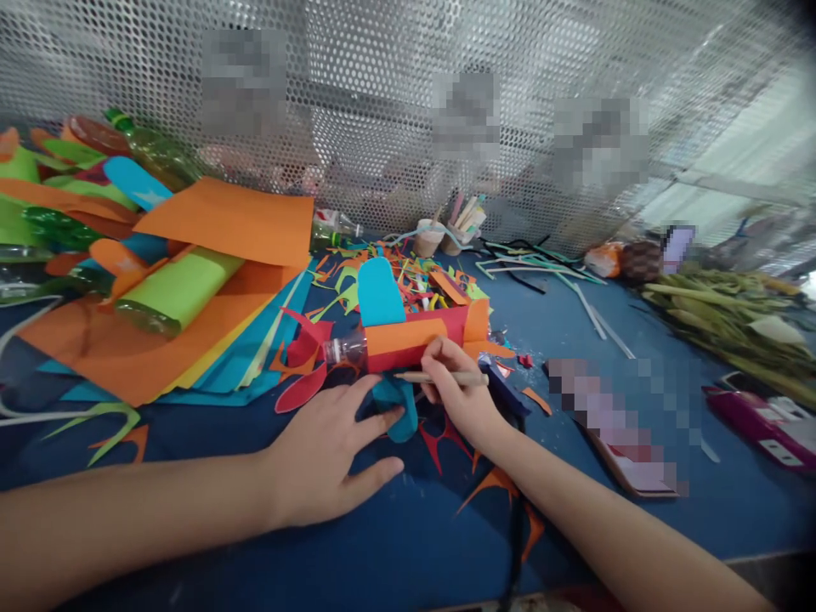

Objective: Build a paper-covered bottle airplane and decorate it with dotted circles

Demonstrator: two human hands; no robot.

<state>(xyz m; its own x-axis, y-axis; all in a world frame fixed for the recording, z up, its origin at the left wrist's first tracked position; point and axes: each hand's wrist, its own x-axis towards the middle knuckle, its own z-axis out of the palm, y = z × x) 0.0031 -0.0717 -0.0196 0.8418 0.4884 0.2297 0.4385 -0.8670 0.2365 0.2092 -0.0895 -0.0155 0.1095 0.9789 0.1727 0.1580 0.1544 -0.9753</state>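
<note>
Our left hand (325, 459) lies flat on the blue surface (395, 552). Its fingers (376, 421) are spread wide and grasp nothing, and the tip of the first one presses on a blue paper piece (400, 410). This piece lies just in front of the bottle (408, 338), between our two hands.

Our right hand (457, 389) is closed around a thin wooden stick (468, 377). The fingers (439, 357) pinch it like a pen, with its tip pointing left toward the blue paper piece. We cannot tell whether the tip touches the paper.

The bottle lies on its side, wrapped in red and orange paper. Its clear neck points left and a blue fin (379, 293) stands up from its top. Red and orange scraps (446, 442) lie around and under the hands.

The step in hand looks to us like work on the blue paper piece with the stick while the left hand pins it down. Any further stroke calls for firm pressure from the left hand so the piece does not slide. It also calls for a light, steady tip that stays clear of the bottle close behind.

To the left lies a pile of orange sheets (229, 223) with a green-wrapped bottle (175, 293) on it. Cups of sticks (446, 236) stand behind by the perforated screen (382, 102). Green stalks (720, 310) lie well apart at the right.
</note>
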